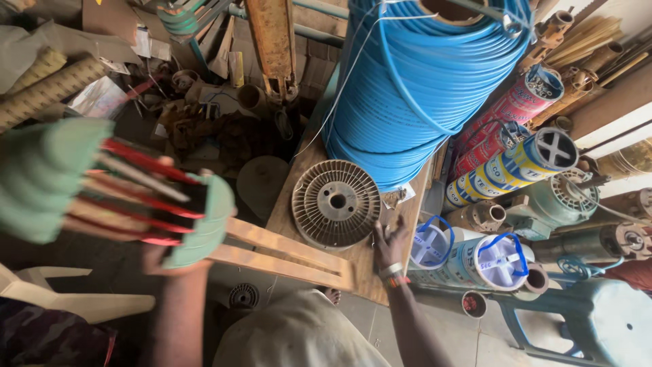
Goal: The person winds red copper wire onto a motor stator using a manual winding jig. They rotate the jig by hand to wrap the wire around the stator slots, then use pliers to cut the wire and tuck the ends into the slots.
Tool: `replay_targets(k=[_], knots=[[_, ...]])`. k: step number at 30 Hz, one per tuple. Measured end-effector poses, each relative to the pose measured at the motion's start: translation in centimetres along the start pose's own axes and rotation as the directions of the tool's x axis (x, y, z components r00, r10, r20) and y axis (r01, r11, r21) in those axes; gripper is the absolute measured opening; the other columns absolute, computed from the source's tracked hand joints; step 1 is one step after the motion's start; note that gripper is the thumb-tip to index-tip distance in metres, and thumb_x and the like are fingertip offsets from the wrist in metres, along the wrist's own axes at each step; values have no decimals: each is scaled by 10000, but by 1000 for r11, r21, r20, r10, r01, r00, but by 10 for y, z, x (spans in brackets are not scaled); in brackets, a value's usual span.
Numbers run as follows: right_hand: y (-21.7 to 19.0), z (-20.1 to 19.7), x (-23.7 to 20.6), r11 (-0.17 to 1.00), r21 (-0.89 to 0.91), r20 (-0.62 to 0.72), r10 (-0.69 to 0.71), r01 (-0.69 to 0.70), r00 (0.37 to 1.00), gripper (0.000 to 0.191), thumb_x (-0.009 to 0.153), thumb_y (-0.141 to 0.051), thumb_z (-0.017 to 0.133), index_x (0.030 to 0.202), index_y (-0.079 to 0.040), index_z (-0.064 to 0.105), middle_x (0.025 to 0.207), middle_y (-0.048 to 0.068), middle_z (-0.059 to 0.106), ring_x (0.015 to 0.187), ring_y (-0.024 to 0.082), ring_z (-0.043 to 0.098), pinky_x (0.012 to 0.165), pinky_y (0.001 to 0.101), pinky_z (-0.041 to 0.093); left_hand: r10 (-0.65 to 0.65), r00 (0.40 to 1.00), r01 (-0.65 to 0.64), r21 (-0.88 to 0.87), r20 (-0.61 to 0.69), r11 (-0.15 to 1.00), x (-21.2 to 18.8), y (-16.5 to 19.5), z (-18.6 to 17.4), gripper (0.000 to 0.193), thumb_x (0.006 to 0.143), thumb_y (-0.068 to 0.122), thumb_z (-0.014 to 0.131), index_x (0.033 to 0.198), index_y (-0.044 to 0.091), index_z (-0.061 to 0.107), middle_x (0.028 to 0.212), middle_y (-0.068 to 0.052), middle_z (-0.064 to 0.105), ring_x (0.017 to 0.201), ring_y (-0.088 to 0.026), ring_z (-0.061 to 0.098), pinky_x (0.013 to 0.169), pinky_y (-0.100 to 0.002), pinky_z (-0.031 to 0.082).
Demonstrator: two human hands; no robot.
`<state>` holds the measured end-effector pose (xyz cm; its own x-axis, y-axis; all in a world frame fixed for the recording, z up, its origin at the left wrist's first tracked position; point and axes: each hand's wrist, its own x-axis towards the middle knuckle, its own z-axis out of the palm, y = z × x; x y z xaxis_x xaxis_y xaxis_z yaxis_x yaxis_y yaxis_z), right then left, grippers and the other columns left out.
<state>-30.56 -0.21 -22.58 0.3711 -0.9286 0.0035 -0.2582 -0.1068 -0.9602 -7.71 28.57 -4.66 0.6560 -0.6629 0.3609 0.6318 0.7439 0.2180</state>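
While left hand [163,261] lifts green stator [112,187], right hand [388,245] flat on bench [299,197]

Left of the bright blue wire coil [424,88], the frame [112,183] shows pale green ends and red-and-black bars. Below the coil lies a grey-brown ribbed disc [335,202]; to its right stand red and yellow-blue banded spools [506,170] and white reels [468,255] with blue handles.

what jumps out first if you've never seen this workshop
The big coil of blue cable fills the top centre, standing on a wooden board. At left, the left hand holds up a green-capped core with red strips, blurred and close. The right hand rests on the board beside a ribbed round disc.
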Motion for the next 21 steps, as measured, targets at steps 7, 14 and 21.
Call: replay_targets(k=[7,14,21], knots=[[-68,-99,-22,829,-64,768,-314,555,558,879,711,-248,872,1424,-15,415,1215,213,660,1101,361,635,909,464,519,219,920,-80,391,-324,917,-30,-141,-101,640,870,407,522,1384,28,567,1358,-155,624,1214,-379,630,1044,-582,503],[-51,-109,1,538,-373,671,-405,756,620,534,657,-41,677,1188,-57,631,1098,143,677,1006,373,656,838,458,555,-12,875,179,299,-484,937,-7,-247,-133,372,1008,309,573,1310,92,585,1312,-49,597,1228,-167,579,1066,-395,471],[7,-132,99,499,-546,647,-259,673,717,400,754,-76,677,1136,-193,707,982,55,698,942,298,671,750,433,566,-123,775,631,757,-619,169,7,-231,-99,567,868,450,619,1255,41,555,1096,-108,599,981,-203,608,756,-354,514]])
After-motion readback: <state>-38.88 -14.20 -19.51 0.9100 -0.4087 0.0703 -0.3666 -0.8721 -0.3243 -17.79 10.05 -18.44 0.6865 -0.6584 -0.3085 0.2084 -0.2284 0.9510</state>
